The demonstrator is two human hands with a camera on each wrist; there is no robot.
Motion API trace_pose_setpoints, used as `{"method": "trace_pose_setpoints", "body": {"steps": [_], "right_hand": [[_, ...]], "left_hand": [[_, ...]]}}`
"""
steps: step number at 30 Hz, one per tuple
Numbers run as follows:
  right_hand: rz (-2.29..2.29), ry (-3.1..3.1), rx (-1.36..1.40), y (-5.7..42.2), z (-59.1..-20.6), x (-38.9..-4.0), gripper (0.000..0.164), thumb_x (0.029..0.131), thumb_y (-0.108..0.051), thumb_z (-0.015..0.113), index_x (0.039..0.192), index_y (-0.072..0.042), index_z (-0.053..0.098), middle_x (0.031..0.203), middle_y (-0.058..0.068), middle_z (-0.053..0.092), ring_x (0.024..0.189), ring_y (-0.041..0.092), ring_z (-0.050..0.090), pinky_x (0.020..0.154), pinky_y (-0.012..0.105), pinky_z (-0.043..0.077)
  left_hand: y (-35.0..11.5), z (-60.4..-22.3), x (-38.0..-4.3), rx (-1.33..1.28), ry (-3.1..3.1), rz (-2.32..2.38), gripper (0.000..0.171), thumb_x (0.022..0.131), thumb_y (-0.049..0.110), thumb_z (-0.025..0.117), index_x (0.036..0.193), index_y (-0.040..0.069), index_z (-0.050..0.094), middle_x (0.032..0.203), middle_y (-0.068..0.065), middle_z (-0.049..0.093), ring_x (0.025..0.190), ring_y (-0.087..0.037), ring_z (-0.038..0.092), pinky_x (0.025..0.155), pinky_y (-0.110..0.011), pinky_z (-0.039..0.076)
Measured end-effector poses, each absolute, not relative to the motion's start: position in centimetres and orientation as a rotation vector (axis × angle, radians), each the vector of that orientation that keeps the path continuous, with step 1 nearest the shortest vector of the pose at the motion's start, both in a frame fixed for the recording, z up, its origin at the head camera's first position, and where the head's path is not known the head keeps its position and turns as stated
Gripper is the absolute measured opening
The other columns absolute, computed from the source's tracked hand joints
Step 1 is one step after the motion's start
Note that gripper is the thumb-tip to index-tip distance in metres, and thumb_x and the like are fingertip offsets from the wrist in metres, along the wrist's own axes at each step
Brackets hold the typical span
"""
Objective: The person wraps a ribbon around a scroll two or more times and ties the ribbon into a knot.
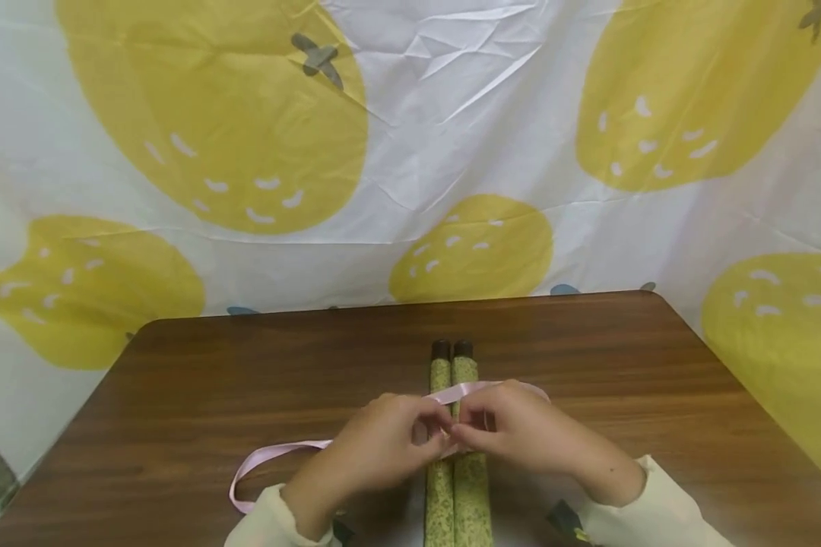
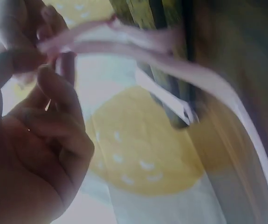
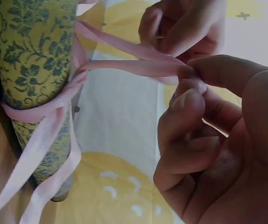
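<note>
Two rolled scrolls covered in yellow-green floral brocade, a left scroll (image 1: pixel 439 494) and a right scroll (image 1: pixel 472 497), lie side by side on the table, dark knobs at their far ends. A pink ribbon (image 3: pixel 36 112) wraps round them and crosses over itself. Above the scrolls, my left hand (image 1: pixel 393 439) pinches the ribbon (image 2: pixel 124 49) between thumb and fingers. My right hand (image 1: pixel 523 425) pinches it too, its fingertips right at those of the left. Between the hands and the wrap, two strands (image 3: pixel 134 68) run taut.
A loose loop of ribbon (image 1: pixel 246 471) lies on the brown wooden table (image 1: pixel 178 395) at the left. Dark objects show partly beside the right sleeve (image 1: pixel 564 520) and left sleeve (image 1: pixel 267 520). Behind the table hangs a white cloth (image 1: pixel 451 114) printed with yellow lemons.
</note>
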State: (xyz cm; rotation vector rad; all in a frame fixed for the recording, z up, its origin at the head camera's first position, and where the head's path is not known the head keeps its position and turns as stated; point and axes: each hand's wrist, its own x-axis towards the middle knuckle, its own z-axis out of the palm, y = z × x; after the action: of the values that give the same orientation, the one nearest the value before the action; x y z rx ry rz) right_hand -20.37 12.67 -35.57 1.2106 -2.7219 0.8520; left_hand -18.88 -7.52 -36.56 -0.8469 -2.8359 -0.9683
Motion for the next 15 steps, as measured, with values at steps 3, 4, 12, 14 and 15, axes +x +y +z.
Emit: {"method": "trace_pose_setpoints", "body": {"steps": [3, 4, 12, 14, 15], "right_hand": [[0.745, -2.701, 1.251, 12.5, -35.3, -20.2, 0.024, 0.084, -0.025, 0.067, 0.062, -0.028, 0.056, 0.058, -0.016, 0.049, 0.048, 0.001, 0.041, 0.046, 0.017, 0.037], [0.708, -2.691, 1.272, 12.5, -35.3, -20.1, 0.025, 0.083, -0.024, 0.068, 0.062, -0.028, 0.055, 0.057, -0.017, 0.048, 0.048, 0.0, 0.041, 0.046, 0.017, 0.037], [0.481, -2.682, 1.325, 12.7, -35.3, -19.6, 0.03, 0.083, -0.029, 0.068, 0.059, -0.028, 0.05, 0.052, -0.02, 0.044, 0.047, -0.003, 0.04, 0.049, 0.019, 0.036], [0.469, -2.692, 1.333, 12.7, -35.2, -19.5, 0.029, 0.083, -0.029, 0.068, 0.06, -0.027, 0.051, 0.053, -0.019, 0.045, 0.048, -0.003, 0.04, 0.047, 0.018, 0.037], [0.465, -2.693, 1.339, 12.6, -35.1, -19.6, 0.028, 0.083, -0.029, 0.068, 0.06, -0.026, 0.051, 0.054, -0.018, 0.046, 0.048, -0.003, 0.041, 0.046, 0.018, 0.037]], "left_hand": [[-8.5, -36.8, -19.5, -0.715, -2.845, -0.867, 0.014, 0.083, 0.019, 0.061, 0.093, 0.022, 0.07, 0.063, 0.01, 0.059, 0.047, -0.005, 0.046, 0.044, -0.025, 0.04], [-8.8, -36.9, -19.8, -0.669, -2.844, -0.84, 0.013, 0.085, 0.019, 0.06, 0.094, 0.021, 0.07, 0.065, 0.01, 0.059, 0.047, -0.006, 0.046, 0.044, -0.026, 0.04], [-9.4, -39.9, -21.8, -0.543, -2.918, -0.675, 0.035, 0.086, 0.025, 0.065, 0.119, 0.018, 0.06, 0.077, 0.006, 0.06, 0.06, -0.009, 0.052, 0.052, -0.032, 0.045], [-9.3, -40.4, -21.9, -0.59, -2.913, -0.666, 0.041, 0.086, 0.024, 0.064, 0.126, 0.019, 0.056, 0.085, 0.003, 0.061, 0.066, -0.011, 0.053, 0.057, -0.036, 0.047], [-9.3, -40.5, -21.9, -0.614, -2.907, -0.661, 0.043, 0.086, 0.024, 0.063, 0.129, 0.02, 0.055, 0.091, 0.001, 0.061, 0.07, -0.012, 0.054, 0.061, -0.038, 0.049]]}}
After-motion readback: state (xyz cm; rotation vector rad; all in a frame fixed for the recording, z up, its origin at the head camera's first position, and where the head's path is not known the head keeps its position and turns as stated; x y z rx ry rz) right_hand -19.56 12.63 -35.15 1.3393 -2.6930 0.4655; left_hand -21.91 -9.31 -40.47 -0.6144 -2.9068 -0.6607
